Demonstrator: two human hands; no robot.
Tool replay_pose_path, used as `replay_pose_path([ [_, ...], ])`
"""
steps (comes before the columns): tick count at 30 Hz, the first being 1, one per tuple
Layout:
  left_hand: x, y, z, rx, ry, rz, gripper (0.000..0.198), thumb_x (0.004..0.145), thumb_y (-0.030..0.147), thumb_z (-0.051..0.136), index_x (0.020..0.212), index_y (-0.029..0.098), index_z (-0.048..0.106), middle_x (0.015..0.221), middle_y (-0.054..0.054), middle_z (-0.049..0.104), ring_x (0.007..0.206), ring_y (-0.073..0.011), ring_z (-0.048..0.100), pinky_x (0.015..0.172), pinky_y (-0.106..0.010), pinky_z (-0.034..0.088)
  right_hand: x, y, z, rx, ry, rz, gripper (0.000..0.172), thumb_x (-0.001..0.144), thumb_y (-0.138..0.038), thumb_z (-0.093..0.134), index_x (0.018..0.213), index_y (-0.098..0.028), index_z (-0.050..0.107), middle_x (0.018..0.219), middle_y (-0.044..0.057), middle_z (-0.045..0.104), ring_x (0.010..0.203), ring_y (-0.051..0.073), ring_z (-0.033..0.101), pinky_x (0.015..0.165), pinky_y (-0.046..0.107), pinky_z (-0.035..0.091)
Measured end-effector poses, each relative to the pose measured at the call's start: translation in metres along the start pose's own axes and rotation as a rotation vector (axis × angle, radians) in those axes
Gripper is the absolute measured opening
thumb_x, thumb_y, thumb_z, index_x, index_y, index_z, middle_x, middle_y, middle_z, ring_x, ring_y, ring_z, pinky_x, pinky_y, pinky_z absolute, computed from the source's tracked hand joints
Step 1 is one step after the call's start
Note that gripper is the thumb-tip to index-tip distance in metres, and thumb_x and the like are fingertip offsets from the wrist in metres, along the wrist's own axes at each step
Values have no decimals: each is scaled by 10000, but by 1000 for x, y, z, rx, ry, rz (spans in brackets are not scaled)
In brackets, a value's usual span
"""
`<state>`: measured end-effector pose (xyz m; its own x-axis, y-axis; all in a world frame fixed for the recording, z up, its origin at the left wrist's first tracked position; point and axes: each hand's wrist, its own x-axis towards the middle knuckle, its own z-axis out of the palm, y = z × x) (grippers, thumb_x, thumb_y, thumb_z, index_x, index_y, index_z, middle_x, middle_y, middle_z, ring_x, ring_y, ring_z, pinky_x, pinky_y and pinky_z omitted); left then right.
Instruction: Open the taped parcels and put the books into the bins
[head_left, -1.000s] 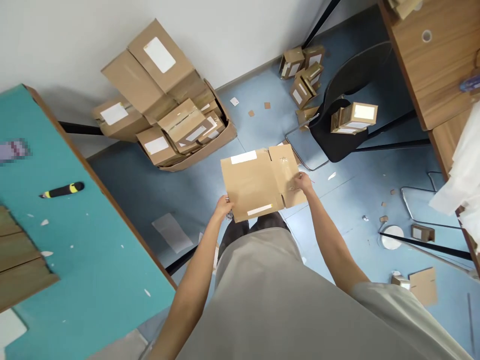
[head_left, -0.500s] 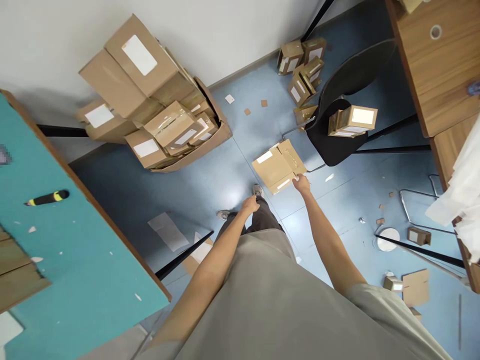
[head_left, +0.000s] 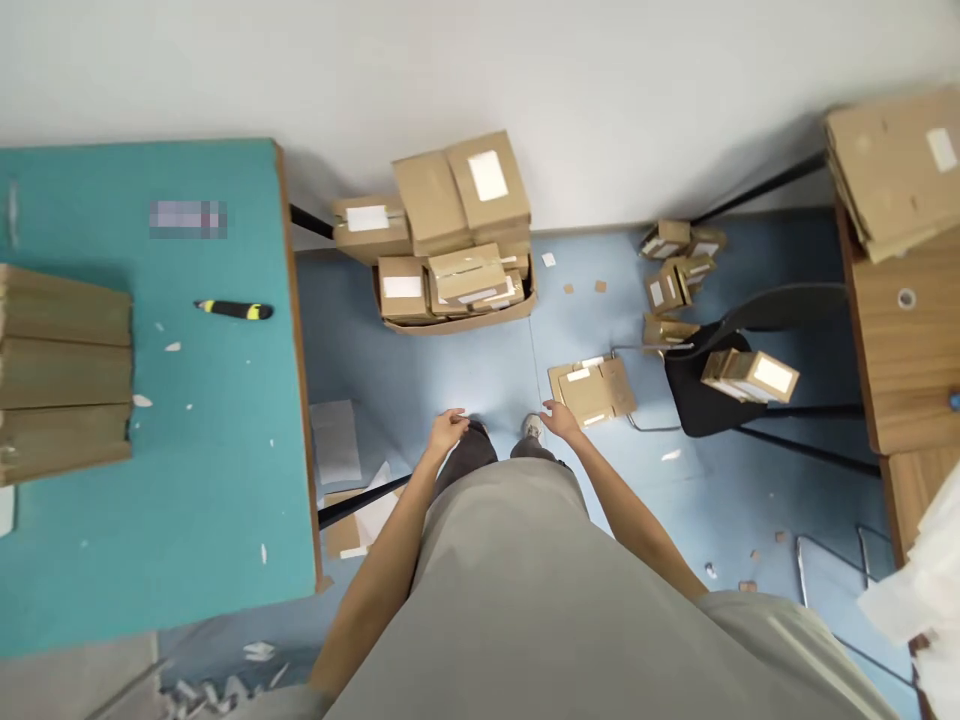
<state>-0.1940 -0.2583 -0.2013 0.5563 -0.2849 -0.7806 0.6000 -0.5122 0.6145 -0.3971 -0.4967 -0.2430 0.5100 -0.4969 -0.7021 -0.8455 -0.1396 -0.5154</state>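
Note:
My left hand [head_left: 448, 432] hangs over my left leg with its fingers loosely stretched and nothing in them. Over my right shoe, my right hand [head_left: 559, 419] is held out, its fingers apart and empty. Just beyond it, flattened cardboard boxes [head_left: 600, 388] with white labels lie on the blue floor, close to the chair. Ahead, against the wall, a large open carton [head_left: 457, 325] is piled with smaller cardboard boxes [head_left: 466, 275].
On the left, a teal-topped table [head_left: 217, 480] bears a black and yellow utility knife [head_left: 234, 309] and cardboard [head_left: 67, 375]. A black chair [head_left: 686, 395] holds small boxes [head_left: 750, 377]. At right stands a wooden desk [head_left: 907, 370]. Paper scraps litter the floor [head_left: 480, 370].
My view has turned left, bringing more of the teal table in. My right hand has let go of the flattened cardboard and drawn back. My left hand's fingers have loosened.

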Motion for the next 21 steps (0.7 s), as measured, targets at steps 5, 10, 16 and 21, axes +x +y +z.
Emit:
replay_pose_path([
  [5, -1, 42, -74, -158, 101, 131, 367, 730, 171, 785, 1096, 182, 754, 862, -38, 781, 773, -196, 748, 919, -399, 645, 18, -123, 11, -41, -25, -234, 359, 1017, -281, 705, 1352, -195, 798, 1336, 151, 850, 1276, 297, 813, 1158, 432, 614],
  [10, -9, 70, -168, -383, 206, 299, 435, 738, 200, 734, 1170, 170, 772, 916, -45, 804, 812, -195, 772, 875, -375, 644, 36, -263, 49, -110, -143, -505, 386, 1047, -344, 630, 1373, -195, 774, 1355, 152, 845, 1264, 290, 818, 1192, 470, 605],
  [16, -28, 69, -287, -590, 524, 445, 501, 777, 303, 773, 1261, 175, 751, 993, -57, 812, 881, -196, 762, 919, -377, 625, 50, -428, 135, -120, -355, -768, 476, 1006, -517, 685, 1331, -182, 776, 1311, 186, 849, 1245, 334, 816, 1196, 544, 603],
  [21, -47, 67, -357, -732, 728, 461, 534, 787, 370, 808, 1279, 170, 747, 1030, -73, 807, 920, -225, 785, 938, -413, 630, 48, -556, 208, -262, -385, -1042, 678, 973, -718, 702, 1390, -187, 762, 1458, 222, 765, 1367, 384, 732, 1231, 593, 563],
])
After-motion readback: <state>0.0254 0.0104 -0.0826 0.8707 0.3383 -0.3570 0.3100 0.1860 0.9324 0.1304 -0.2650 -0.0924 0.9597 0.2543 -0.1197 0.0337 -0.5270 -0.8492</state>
